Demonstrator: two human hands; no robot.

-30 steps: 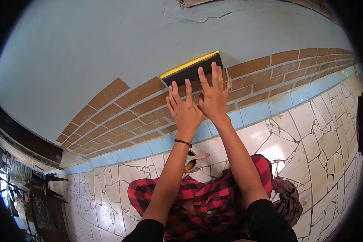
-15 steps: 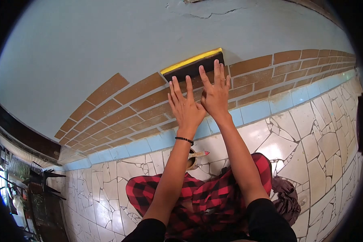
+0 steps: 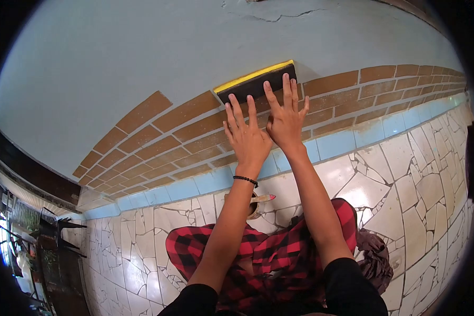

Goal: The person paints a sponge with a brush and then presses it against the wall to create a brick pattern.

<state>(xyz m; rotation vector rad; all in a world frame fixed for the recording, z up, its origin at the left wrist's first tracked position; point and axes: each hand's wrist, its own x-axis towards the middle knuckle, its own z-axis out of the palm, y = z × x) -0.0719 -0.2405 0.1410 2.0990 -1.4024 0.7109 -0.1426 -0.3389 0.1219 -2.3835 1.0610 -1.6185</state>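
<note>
A rectangular sponge pad (image 3: 258,78), with yellow foam and a black back, lies against the grey wall at the top of a painted brick pattern (image 3: 195,129). My left hand (image 3: 248,139) presses its spread fingertips on the left part of the black back. On the right part, the stretched fingers of my right hand (image 3: 288,124) rest in the same way. My thumbs are close together below the pad. Neither hand is wrapped around it. Under the pad and my hands, some of the bricks are hidden.
Below the bricks runs a light blue tile strip (image 3: 335,144). On the broken-tile floor (image 3: 374,174) stands a small container (image 3: 253,209) with a paintbrush (image 3: 262,198) across it, partly behind my left forearm. A crumpled dark cloth (image 3: 375,255) lies beside my right knee.
My view has shifted slightly. The pad stays at the same place on the wall, with my fingers still on it. The fingers of my right hand are spread a little wider.
</note>
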